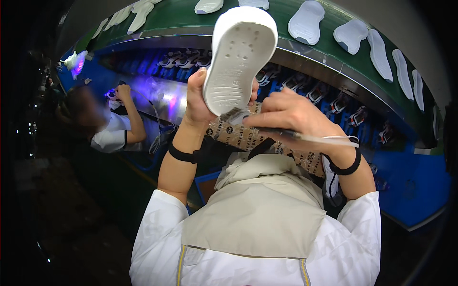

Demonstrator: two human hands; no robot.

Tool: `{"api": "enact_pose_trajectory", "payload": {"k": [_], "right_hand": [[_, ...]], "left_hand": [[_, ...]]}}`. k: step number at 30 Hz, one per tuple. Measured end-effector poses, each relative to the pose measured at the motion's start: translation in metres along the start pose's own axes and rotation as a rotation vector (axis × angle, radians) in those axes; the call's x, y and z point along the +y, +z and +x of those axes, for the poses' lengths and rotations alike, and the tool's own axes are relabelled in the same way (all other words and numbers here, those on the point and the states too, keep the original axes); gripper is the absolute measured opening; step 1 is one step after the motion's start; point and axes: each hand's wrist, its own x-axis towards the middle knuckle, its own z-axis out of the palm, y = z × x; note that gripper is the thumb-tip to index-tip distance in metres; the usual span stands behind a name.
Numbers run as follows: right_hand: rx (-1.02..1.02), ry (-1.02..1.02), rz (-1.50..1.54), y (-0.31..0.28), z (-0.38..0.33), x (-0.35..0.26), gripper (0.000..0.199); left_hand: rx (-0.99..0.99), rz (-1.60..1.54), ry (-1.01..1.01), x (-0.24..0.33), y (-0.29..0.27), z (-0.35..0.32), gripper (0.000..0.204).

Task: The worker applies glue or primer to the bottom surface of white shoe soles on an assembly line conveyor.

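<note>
My left hand [196,97] grips a white foam shoe sole [238,57] by its heel end, holding it up in front of me. The sole's hollowed inner face is turned toward me, with small round dimples near the toe and fine ridges near the heel. My right hand [296,113] is closed around a brush [234,117] with a dark handle that runs back under my fingers. The bristles are at the sole's heel edge; whether they touch it I cannot tell. A black band circles each forearm.
A green conveyor belt [267,19] curves across the far side, carrying several white soles [305,23]. Below its metal edge, a blue rack holds several shoes [317,91]. Brown printed paper [238,136] lies beneath my hands. Another person [112,126] works at the left.
</note>
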Motion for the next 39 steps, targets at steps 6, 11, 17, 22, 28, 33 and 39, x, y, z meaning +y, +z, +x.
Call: {"api": "enact_pose_trajectory", "payload": {"k": [6,11,17,22,28,33,39], "right_hand": [[0.037,0.163,0.133,-0.001,-0.002,-0.003,0.040],[-0.144,-0.049,0.043,0.002,0.000,-0.003,0.039],[-0.122,-0.006,-0.061,0.005,-0.004,0.002,0.038],[-0.004,0.097,-0.131,0.000,-0.009,-0.004,0.036],[-0.068,0.036,-0.100,-0.003,-0.012,-0.002,0.036],[-0.194,0.006,-0.250,-0.005,-0.010,0.001,0.037],[-0.004,0.112,-0.305,-0.002,-0.003,0.000,0.039]], "left_hand": [[0.082,0.172,-0.201,0.011,0.000,0.002,0.064],[0.012,0.164,-0.379,0.011,-0.010,0.012,0.055],[0.117,0.362,-0.372,0.007,-0.014,0.015,0.047],[0.143,0.344,-0.461,0.012,-0.016,0.012,0.045],[0.265,0.494,-0.472,0.013,-0.031,-0.002,0.046],[0.263,0.427,-0.528,0.018,-0.034,-0.016,0.046],[0.234,0.367,-0.482,0.021,-0.055,-0.036,0.048]]}}
